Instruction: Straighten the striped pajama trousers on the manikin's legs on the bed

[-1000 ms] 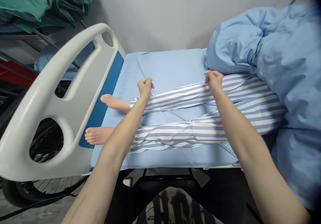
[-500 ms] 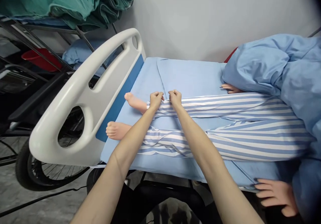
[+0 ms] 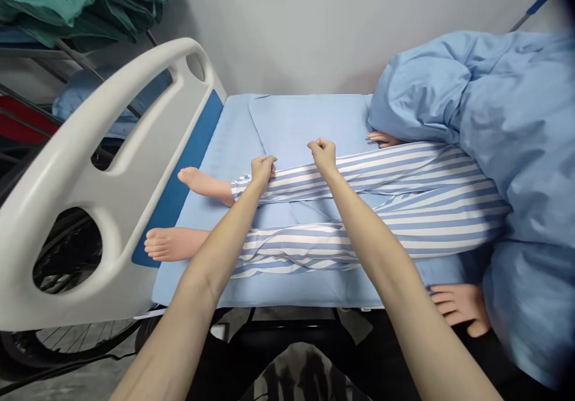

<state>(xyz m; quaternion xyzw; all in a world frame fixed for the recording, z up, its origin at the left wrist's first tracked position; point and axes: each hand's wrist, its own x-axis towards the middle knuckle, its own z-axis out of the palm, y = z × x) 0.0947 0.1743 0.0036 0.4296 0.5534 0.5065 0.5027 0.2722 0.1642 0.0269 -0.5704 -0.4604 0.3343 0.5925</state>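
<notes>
A manikin lies on the bed in blue-and-white striped trousers (image 3: 287,251), its far foot (image 3: 204,185) and near foot (image 3: 173,244) bare at the left. My left hand (image 3: 263,170) is closed on the cloth of the far trouser leg, a little above the ankle. Further up that leg, at its far edge, my right hand (image 3: 323,155) is closed in a fist. Its curled fingers hide whatever they may hold. Both forearms reach across the near leg and cover parts of it.
A white bed end board (image 3: 112,257) stands at the left. The blue sheet (image 3: 305,119) covers the mattress. A bunched blue quilt (image 3: 507,119) covers the manikin's upper part; one manikin hand (image 3: 462,306) hangs over the near edge. Green cloth (image 3: 112,5) lies on a rack.
My hands have moved apart and both shifted up the far trouser leg, the right one further. The cloth between them looks smoother. The view has moved to the right.
</notes>
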